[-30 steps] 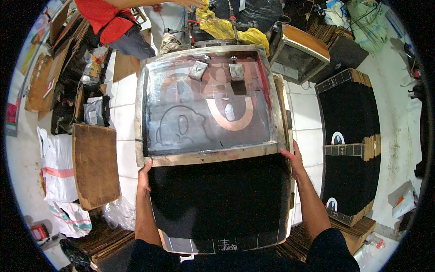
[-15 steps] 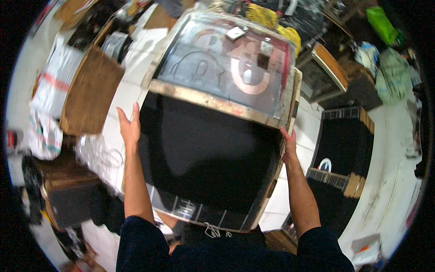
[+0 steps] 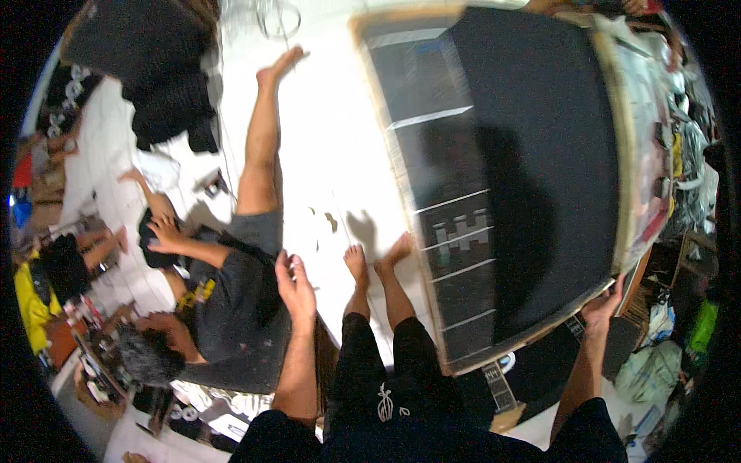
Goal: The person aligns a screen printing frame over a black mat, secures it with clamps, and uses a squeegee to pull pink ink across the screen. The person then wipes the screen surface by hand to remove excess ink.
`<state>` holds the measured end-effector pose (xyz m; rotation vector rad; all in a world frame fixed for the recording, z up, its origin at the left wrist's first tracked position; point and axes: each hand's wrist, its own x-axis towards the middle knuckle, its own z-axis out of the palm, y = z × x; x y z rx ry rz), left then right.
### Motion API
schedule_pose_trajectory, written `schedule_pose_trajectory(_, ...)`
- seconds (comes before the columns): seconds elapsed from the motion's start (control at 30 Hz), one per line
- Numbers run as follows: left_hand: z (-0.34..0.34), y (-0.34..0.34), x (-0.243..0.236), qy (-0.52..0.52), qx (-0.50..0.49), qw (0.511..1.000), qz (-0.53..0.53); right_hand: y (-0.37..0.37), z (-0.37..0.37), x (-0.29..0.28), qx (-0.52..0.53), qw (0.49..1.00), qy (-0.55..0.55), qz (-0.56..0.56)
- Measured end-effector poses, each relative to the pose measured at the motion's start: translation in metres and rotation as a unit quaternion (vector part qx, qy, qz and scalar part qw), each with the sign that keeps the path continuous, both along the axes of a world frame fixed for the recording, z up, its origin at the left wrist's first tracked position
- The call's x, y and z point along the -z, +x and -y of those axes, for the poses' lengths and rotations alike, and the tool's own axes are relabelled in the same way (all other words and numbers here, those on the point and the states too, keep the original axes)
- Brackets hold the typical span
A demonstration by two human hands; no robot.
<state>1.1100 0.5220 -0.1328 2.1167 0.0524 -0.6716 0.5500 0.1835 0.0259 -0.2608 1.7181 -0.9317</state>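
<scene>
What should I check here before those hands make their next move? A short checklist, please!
1. Right hand at the edge of the black board: ok, it touches the near right corner.
2. Left hand on the board: not ok, it is open and empty in the air.
3. Co-worker apart from the board: ok, off to the left.
4. Right foot clear of the board: cannot tell, it shows right beside the edge.
5. Screen frame fully flat: cannot tell, blurred.

We see the white tiled floor (image 3: 332, 131) glaring toward eleven o'clock, soft shadow (image 3: 517, 208) across the flat black rectangular panel (image 3: 567, 154), motion blur, and dark, curved edges.
</scene>
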Motion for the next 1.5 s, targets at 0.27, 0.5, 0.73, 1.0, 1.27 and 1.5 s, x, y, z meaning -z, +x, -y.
schedule_pose_trajectory(0.27, -0.113, -0.179, 0.220, 0.062, 0.016, 0.951, -0.303, 0.063, -0.046, 0.050, -0.092, 0.971, -0.055, -0.215)
schedule_pose_trajectory(0.5, -0.084, -0.221, 0.238, -0.002, 0.022, 0.895, -0.445, 0.218, -0.276, 0.481, -0.491, 0.776, -0.040, -0.394)
schedule_pose_trajectory(0.73, -0.046, -0.185, 0.225, -0.037, -0.013, 0.897, -0.440, 0.250, -0.359, 0.669, -0.661, 0.507, -0.175, -0.525)
schedule_pose_trajectory(1.0, -0.031, -0.171, 0.211, -0.068, 0.043, 0.908, -0.410, 0.252, -0.349, 0.679, -0.638, 0.459, -0.223, -0.577)
schedule_pose_trajectory(1.27, -0.052, -0.187, 0.226, -0.052, 0.045, 0.916, -0.394, 0.248, -0.336, 0.653, -0.654, 0.537, -0.109, -0.523)
schedule_pose_trajectory(1.5, -0.099, -0.198, 0.254, 0.016, 0.136, 0.936, -0.323, 0.138, -0.058, 0.123, -0.116, 0.973, -0.027, -0.200)
